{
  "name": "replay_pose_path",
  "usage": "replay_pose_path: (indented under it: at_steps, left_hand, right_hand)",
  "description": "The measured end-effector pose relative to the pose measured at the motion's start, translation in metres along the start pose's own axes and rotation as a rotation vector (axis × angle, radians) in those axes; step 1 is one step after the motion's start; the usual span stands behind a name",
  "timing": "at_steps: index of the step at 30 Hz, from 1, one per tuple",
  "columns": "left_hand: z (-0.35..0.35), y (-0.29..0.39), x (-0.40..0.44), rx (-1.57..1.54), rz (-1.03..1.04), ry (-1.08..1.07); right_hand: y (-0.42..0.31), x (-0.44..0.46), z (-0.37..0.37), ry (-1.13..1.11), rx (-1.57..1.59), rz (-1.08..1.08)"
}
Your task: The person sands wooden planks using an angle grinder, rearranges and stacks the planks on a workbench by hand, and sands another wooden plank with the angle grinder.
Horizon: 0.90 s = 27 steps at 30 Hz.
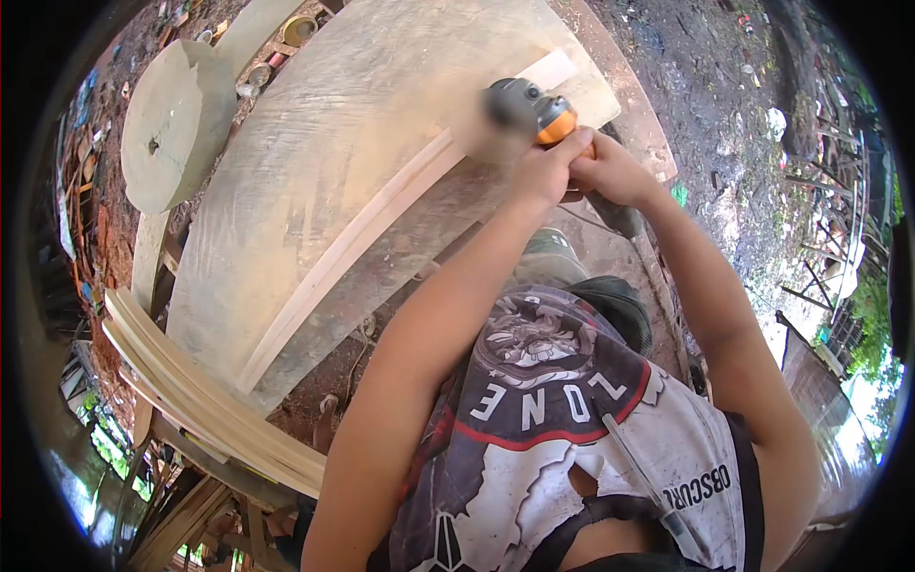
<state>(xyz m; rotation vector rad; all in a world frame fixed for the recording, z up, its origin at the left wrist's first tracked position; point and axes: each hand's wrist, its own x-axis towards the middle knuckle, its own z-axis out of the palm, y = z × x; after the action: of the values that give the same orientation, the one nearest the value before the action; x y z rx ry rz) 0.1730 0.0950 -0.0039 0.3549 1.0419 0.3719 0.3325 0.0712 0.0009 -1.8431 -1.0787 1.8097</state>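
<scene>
In both hands (pixel 613 173), a grinder (pixel 554 120)

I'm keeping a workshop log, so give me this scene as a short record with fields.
Tool: orange-and-black power tool, its working end blurred
Left hand: gripping the tool
Right hand: gripping it too
Workpiece: long pale wooden strip, running under the tool
Surface: broad board
Nearby: stacked strips at lower left
Contact: too blurred to tell

Blur obscured the disc (pixel 488 136) and part of the wooden strip (pixel 355 234); the hands (pixel 610 173) hid part of the power tool (pixel 555 122).
</scene>
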Motion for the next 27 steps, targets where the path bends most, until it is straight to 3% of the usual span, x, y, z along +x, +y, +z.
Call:
replay_pose_path:
  at_steps: [3,6,9,10,13,18,23,27]
  left_hand:
    - [0.021,0.008,0.028,0.042,0.004,-0.024]
    - [0.033,0.020,0.054,0.279,0.179,-0.039]
    - [0.040,0.043,0.054,0.375,0.172,-0.075]
    - [0.040,0.062,0.036,0.476,0.078,-0.043]
    - [0.017,0.044,0.049,0.443,0.082,-0.040]
    - [-0.041,0.000,0.000,0.233,0.118,0.002]
    - [-0.089,-0.009,-0.074,0.046,0.008,0.078]
    - [-0.127,-0.036,-0.116,-0.163,0.118,0.173]
  right_hand:
    - [0.007,0.002,-0.021,0.037,0.075,-0.009]
    - [0.022,0.014,-0.048,0.097,0.140,0.025]
    - [0.007,0.011,-0.041,0.228,0.261,0.043]
    - [0.004,0.011,-0.038,0.236,0.254,0.061]
    - [0.000,0.011,-0.007,0.222,0.281,0.020]
    - [0.022,0.006,0.049,0.024,0.147,-0.007]
    - [-0.009,-0.016,0.121,-0.006,0.051,-0.037]
    - [-0.007,-0.021,0.177,-0.026,-0.173,-0.014]
